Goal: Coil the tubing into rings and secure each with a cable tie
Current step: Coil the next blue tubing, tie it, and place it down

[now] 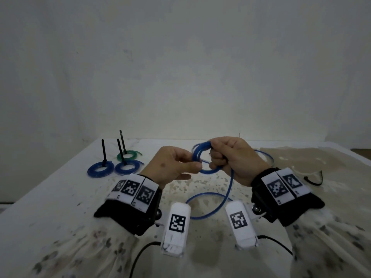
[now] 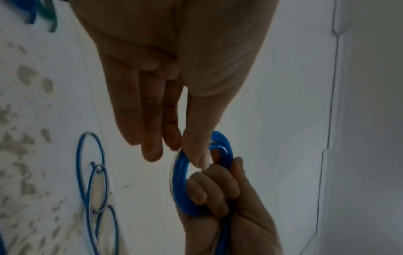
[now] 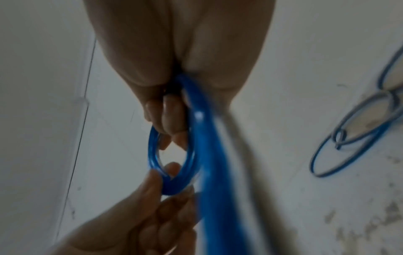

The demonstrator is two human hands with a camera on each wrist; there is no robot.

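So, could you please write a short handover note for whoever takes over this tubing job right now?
Left hand: pinching the near side of the blue coil.
Right hand: gripping the coil's other side, fingers curled through it.
Loose blue tubing trails from the coil onto the table.
Done: two blue rings and a green ring, each tied, sit far left.
Left: finish winding, then tie it; a black cable tie lies to the right.

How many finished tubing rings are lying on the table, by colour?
Blue rings: 2
Green rings: 1
Total: 3, each with a black cable tie sticking up.
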